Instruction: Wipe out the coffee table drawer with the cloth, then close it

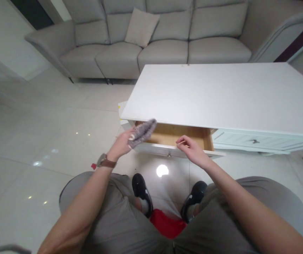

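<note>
My left hand (121,144), with a brown-strapped watch on the wrist, is closed around a folded grey cloth (143,133). The cloth is a little blurred and sits over the left end of a pulled-out drawer (171,150). Bare light wood shows inside the drawer, and its white front carries a small metal knob (169,155). Above the drawer's front edge, right of the knob, is my right hand (192,150). Its fingers are curled in toward the thumb; anything small between them cannot be made out.
The drawer belongs to a white coffee table (220,95) with a second, closed drawer (257,139) at right. Behind it stands a grey sofa (164,54) with a beige cushion (141,27). A red thing (167,224) lies between my shoes on the glossy tiled floor (61,123).
</note>
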